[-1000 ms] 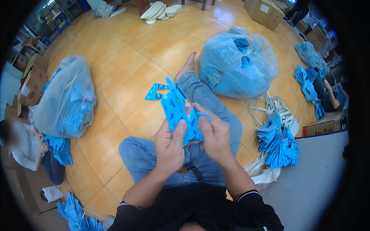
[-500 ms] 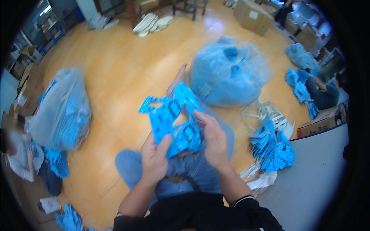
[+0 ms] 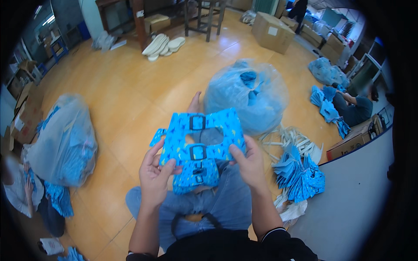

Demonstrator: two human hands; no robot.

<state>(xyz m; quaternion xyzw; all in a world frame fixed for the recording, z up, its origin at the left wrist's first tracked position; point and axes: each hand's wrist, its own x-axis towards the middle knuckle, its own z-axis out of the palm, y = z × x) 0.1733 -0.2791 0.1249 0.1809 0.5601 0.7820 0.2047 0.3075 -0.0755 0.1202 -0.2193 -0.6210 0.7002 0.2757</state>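
Note:
Between my two hands, a flat blue printed piece point(image 3: 174, 130) is spread out, showing two black buckles and a large cut-out. My left hand point(image 3: 154, 178) pinches its left lower edge, thumb on top. At the right edge, my right hand point(image 3: 250, 163) grips it with thumb and fingers. Below hangs or lies a similar blue piece point(image 3: 207, 178) with small black buckles, over my lap; whether it is joined to the held one I cannot tell. Another small blue bit point(image 3: 157, 137) shows beyond my left fingers.
A clear bag of blue pieces point(image 3: 244, 100) stands ahead, another bag point(image 3: 65, 139) at left. Bundled blue pieces point(image 3: 300, 178) and white strips point(image 3: 300, 141) lie at right beside a grey surface point(image 3: 344, 204). White soles point(image 3: 156, 47) lie far off. People sit at both sides.
The blue piece was tilted and folded; now it is spread flat with its buckles facing up. My right hand has closed on its right edge, and my left hand has shifted left.

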